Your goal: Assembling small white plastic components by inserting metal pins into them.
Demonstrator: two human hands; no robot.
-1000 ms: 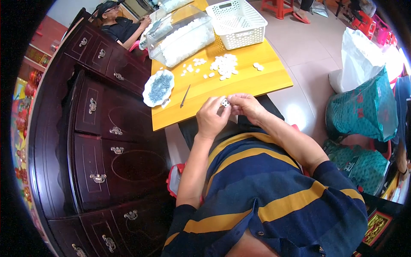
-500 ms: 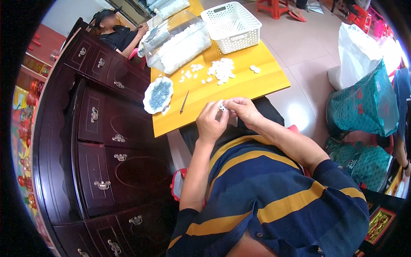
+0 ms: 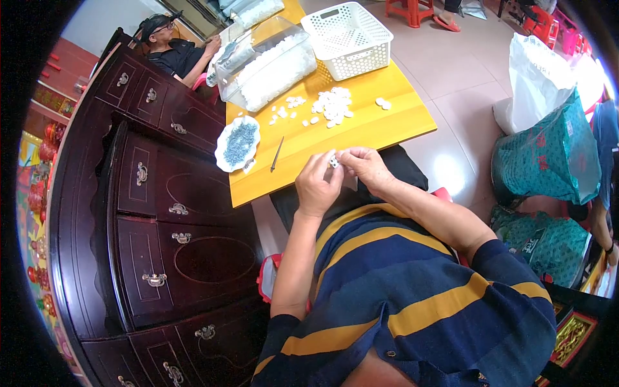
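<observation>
Dark wooden drawers (image 3: 206, 219) stand left of the yellow table (image 3: 361, 126), and two hands meet off its near edge.
Through my head camera I see the left hand (image 3: 317, 187) pinching a small white piece with dark spots (image 3: 333, 162), just off the table's near edge; the right hand (image 3: 371, 169) has its fingertips bunched against the piece, but I cannot tell whether they grip it too. On the table's left side I make out a scalloped dish (image 3: 222, 158) of blue-grey bits, with a slim dark tool (image 3: 277, 155) lying to its right. Loose white pieces (image 3: 333, 106) are scattered mid-table. Toward the table's far end sit a clear box (image 3: 227, 82) full of white pieces and, right beside it, a white perforated basket (image 3: 361, 64).
</observation>
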